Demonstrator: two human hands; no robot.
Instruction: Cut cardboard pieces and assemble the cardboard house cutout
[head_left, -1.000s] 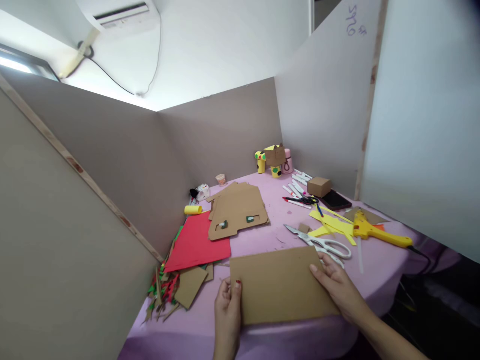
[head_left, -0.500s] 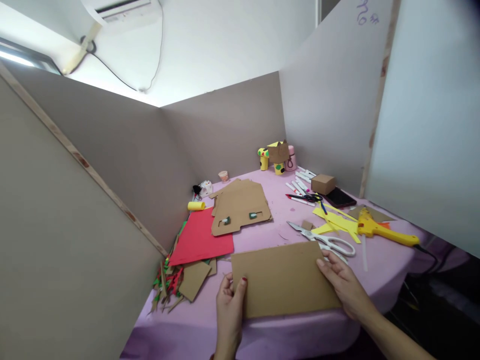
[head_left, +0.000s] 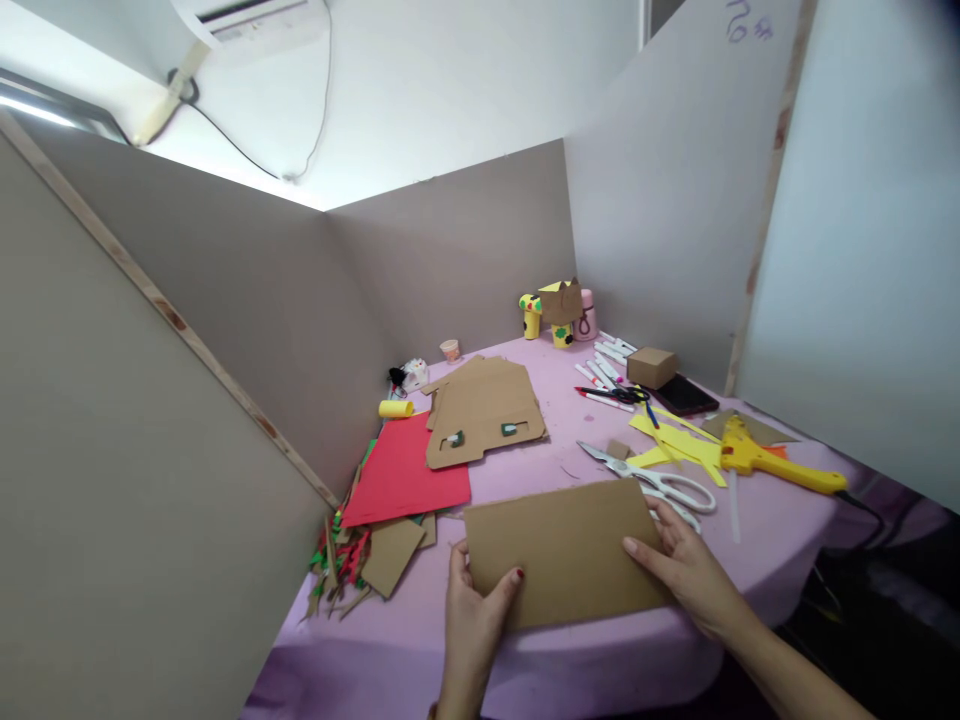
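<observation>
A brown rectangular cardboard sheet (head_left: pixel 570 555) is held up above the front edge of the pink-purple tablecloth (head_left: pixel 405 640). My left hand (head_left: pixel 474 620) grips its lower left side, thumb on the front face and fingers behind the edge. At the right side my right hand (head_left: pixel 686 570) holds it the same way, with the thumb lying across the front. Just behind the sheet's upper right corner lie white-handled scissors (head_left: pixel 660 485), partly covered by the sheet and my right hand.
Red sheets (head_left: pixel 405 475) and cardboard scraps (head_left: pixel 391 558) lie left; a cut cardboard shape (head_left: pixel 487 405) lies behind. To the right are yellow strips (head_left: pixel 682 445), a yellow glue gun (head_left: pixel 780 465), a phone (head_left: pixel 684 393), markers and a small box (head_left: pixel 651 367). Grey panels surround the table.
My left thumb has slid inward over the sheet's face, and my left hand sits slightly further right. The right thumb also reaches further in. The view has shifted slightly.
</observation>
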